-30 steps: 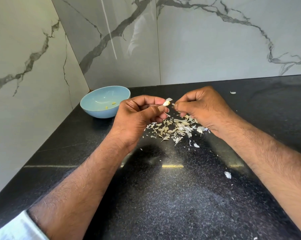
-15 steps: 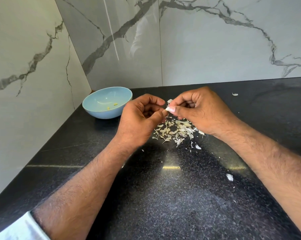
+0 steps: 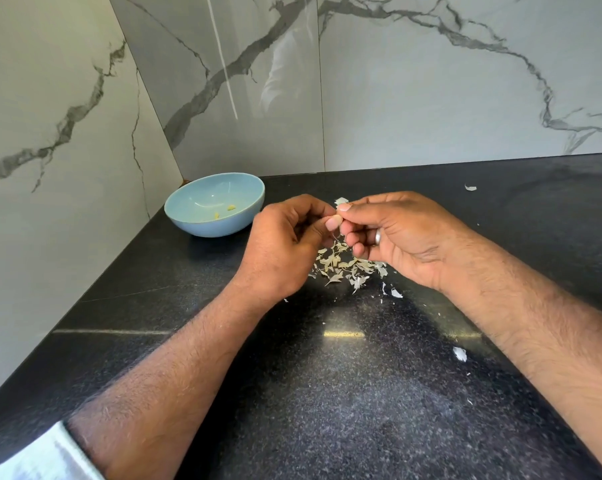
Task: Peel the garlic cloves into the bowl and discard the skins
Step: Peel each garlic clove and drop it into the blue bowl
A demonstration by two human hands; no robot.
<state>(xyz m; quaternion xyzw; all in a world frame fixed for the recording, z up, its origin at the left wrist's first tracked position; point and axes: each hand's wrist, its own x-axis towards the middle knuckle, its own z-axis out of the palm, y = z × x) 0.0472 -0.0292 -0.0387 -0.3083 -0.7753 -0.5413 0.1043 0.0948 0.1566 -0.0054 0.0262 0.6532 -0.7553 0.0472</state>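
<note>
**Blue bowl to the left, clove held at centre frame**

Papery white skin (image 3: pixel 341 201) sticks up between the two hands, right at the middle of the frame, and that's where the action is. The left hand (image 3: pixel 285 251) has its fingers curled in, thumb tip pressed up against the right hand's fingertips; it seems to hold the garlic clove (image 3: pixel 337 216), though the clove itself is almost wholly hidden, so its long axis is hard to call. The right hand (image 3: pixel 407 237), ring showing on one finger, pinches the flake of skin between thumb and forefinger, other fingers loosely curled below.

Now the relation that matters: the bowl (image 3: pixel 188 221) sits in the upper left of the frame, in the corner of the black counter (image 3: pixel 327 410), to the left of both hands. The left hand is plainly the nearer one, close beside the rim but not touching. Two small yellowish pieces (image 3: pixel 225 211) lie inside already.

Directly beneath the hands lies the pile of skins (image 3: pixel 344 268), so a released flake should drop straight onto it. My read: peeling mid-way, then a short leftward carry.
</note>
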